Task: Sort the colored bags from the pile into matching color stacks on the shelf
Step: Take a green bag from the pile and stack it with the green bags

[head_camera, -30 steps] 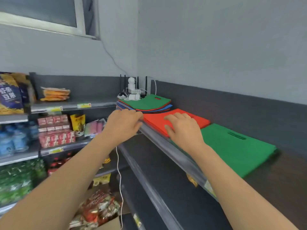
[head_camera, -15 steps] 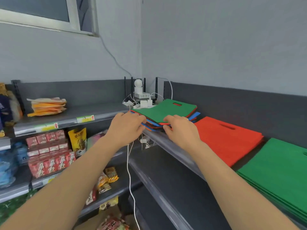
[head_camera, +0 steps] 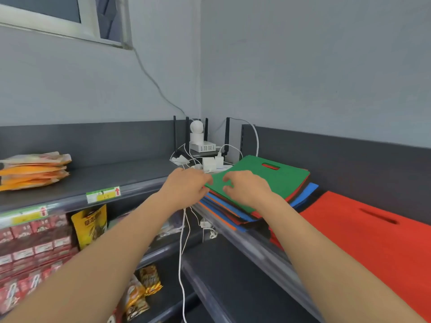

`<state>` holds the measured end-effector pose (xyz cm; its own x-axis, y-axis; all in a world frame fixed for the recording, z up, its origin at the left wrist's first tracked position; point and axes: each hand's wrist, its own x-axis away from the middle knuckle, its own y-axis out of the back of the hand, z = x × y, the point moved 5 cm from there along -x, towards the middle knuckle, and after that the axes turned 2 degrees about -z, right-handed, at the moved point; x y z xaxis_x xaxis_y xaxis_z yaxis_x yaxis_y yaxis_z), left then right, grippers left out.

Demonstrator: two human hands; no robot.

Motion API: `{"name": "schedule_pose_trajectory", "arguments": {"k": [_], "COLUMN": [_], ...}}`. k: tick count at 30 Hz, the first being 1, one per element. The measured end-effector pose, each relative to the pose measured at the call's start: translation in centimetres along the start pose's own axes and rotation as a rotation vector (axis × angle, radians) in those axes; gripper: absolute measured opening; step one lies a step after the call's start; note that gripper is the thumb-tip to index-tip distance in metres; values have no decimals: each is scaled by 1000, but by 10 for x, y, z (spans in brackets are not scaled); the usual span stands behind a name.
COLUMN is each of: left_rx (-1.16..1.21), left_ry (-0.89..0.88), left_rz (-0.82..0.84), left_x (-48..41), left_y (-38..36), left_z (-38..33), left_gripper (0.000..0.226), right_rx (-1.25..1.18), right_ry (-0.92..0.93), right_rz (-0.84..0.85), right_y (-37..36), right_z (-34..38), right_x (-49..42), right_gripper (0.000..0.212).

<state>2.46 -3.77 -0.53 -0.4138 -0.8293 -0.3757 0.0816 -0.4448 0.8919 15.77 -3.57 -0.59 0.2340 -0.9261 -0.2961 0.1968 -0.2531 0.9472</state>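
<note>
A mixed pile of flat bags [head_camera: 235, 214] in blue, red and orange lies in the shelf corner, topped by a green bag [head_camera: 277, 180] with a slot handle. My left hand [head_camera: 186, 187] grips the pile's near left corner, fingers curled at the green bag's edge. My right hand [head_camera: 247, 187] rests on the green bag's near part with its fingers bent, pinching the fabric. A stack of red bags [head_camera: 373, 234] lies on the shelf to the right of the pile.
A router, a small white camera and chargers [head_camera: 200, 145] with dangling white cables sit behind the pile in the corner. Orange packets [head_camera: 32, 170] lie on the left shelf [head_camera: 121, 176]. Snack boxes and bags fill the lower left shelves.
The view has swung left, so the green stack on the right has left the frame. Both hands have moved from the red stack onto the mixed pile and closed on the green bag's near edge.
</note>
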Motion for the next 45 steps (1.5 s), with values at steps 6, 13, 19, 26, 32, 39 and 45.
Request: {"name": "schedule_pose_trajectory", "arguments": {"k": [6,13,19,26,32,39,45], "left_rx": [83,407,529,559,458,260,206], "left_ry": [-204,-455,-497,-523,-531,-589,-645], "left_rz": [42,293,279,246,99,-110,-340], "left_x": [-53,-88,-103,-108,-109,-100,-81], "left_y": [-43,-82,-88,-92,-93,-74,-41], "left_z": [18,26,38,41,34,8,-16], "left_gripper": [40,38,34,34,44,34,29], "right_rx": [124,153,13,-3,192,360,-436], "right_ry": [-54,-141,-315,-394,-480,-623,-976], "right_rz": [261,352,323,233,156,-210,-699], "right_y": [-26,-35,-36,-34,-34,-31,-14], "right_z": [-7,-9,-9,-7,-15,-29,-54], "right_x": [-34,-40,-26,-31,-20,4,43], "right_gripper": [55,50,46,27,36,35,35]}}
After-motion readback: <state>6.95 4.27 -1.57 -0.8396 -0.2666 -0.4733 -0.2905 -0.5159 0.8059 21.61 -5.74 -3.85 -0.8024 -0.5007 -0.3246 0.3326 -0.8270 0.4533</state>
